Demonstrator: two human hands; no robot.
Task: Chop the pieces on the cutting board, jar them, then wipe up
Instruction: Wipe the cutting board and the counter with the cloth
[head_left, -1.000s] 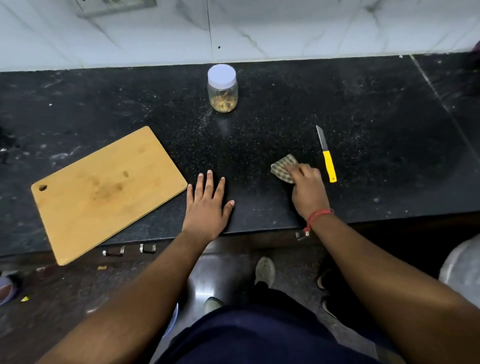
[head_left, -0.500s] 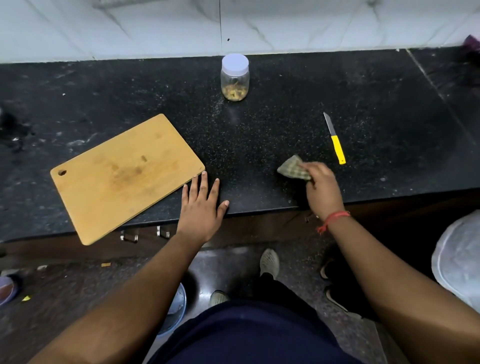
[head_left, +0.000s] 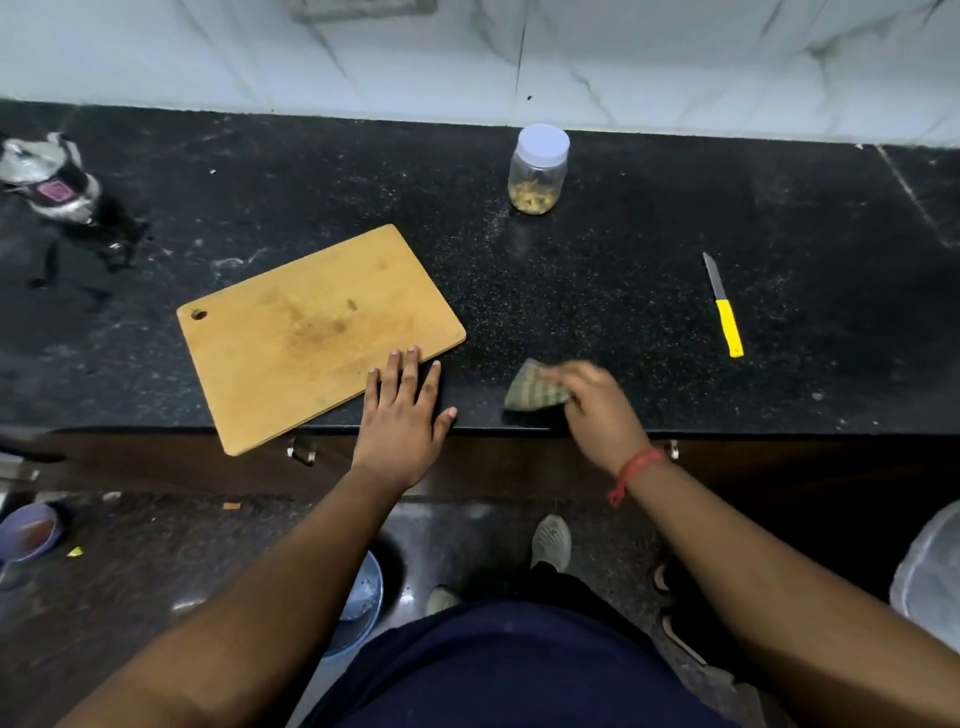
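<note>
A bare wooden cutting board (head_left: 311, 327) lies askew on the black counter (head_left: 597, 291), one corner overhanging the front edge. My left hand (head_left: 405, 415) lies flat with straight fingers at the counter's edge, its fingertips on the board's near corner. My right hand (head_left: 597, 410), blurred by motion, holds a checked cloth (head_left: 535, 391) against the counter near the front edge. At the back stands a clear jar (head_left: 537, 169) with a white lid and chopped yellowish pieces at its bottom. A yellow-handled knife (head_left: 723, 306) lies to the right.
A metal pot (head_left: 49, 179) sits at the counter's far left. White marble tiles (head_left: 623, 57) back the counter. Below are drawer handles (head_left: 301, 449), a blue bowl (head_left: 358, 597) and another bowl (head_left: 28, 532) on the floor, plus my shoes (head_left: 550, 540).
My right hand has slid the cloth leftward along the front edge, away from the knife. My view has shifted left, and my left hand now touches the board's corner.
</note>
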